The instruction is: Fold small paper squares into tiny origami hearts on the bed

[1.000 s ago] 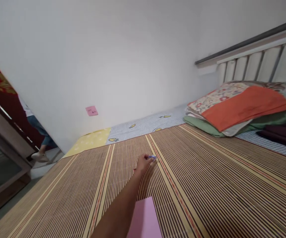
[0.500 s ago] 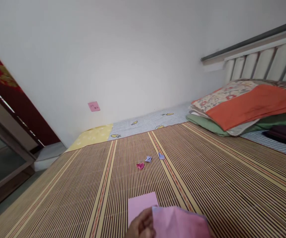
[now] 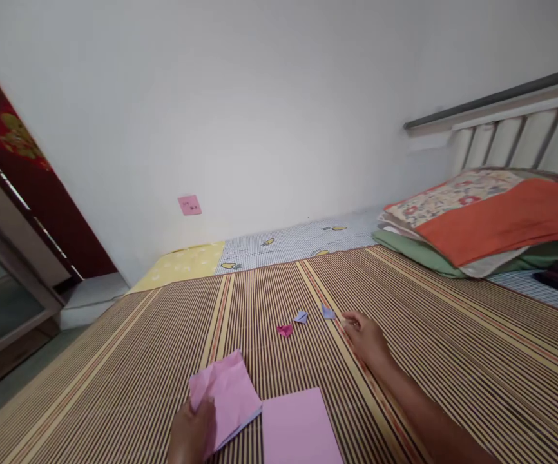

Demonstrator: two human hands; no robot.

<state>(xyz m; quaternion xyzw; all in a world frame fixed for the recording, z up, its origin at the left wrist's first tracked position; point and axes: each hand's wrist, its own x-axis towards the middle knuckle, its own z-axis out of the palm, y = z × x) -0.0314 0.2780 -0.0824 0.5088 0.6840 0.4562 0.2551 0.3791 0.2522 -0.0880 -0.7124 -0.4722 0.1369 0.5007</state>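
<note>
My left hand (image 3: 194, 428) grips a creased pink sheet of paper (image 3: 230, 390) by its near left side, thumb on top. A bluish layer shows under the paper's lower edge. Beside it on the mat lies a flat pink square of paper (image 3: 301, 428), its near part cut off by the frame. My right hand (image 3: 366, 338) reaches forward, fingers slightly curled and apart, with nothing visible in them. Just left of its fingertips is a small folded blue paper piece (image 3: 328, 312). Farther left lie another folded blue piece (image 3: 301, 316) and a folded magenta piece (image 3: 285, 330).
A striped mat (image 3: 153, 361) covers the bed. At the right, folded cushions and cloths (image 3: 506, 219) lie below a white radiator (image 3: 515, 138). A pink note (image 3: 189, 205) is on the white wall. Yellow fabric (image 3: 182, 265) shows at the mat's far edge.
The pink sheet has moved left and lowered with my left hand, uncovering more of the pink square. My right hand has come into view beside the small folded pieces. The view has shifted slightly.
</note>
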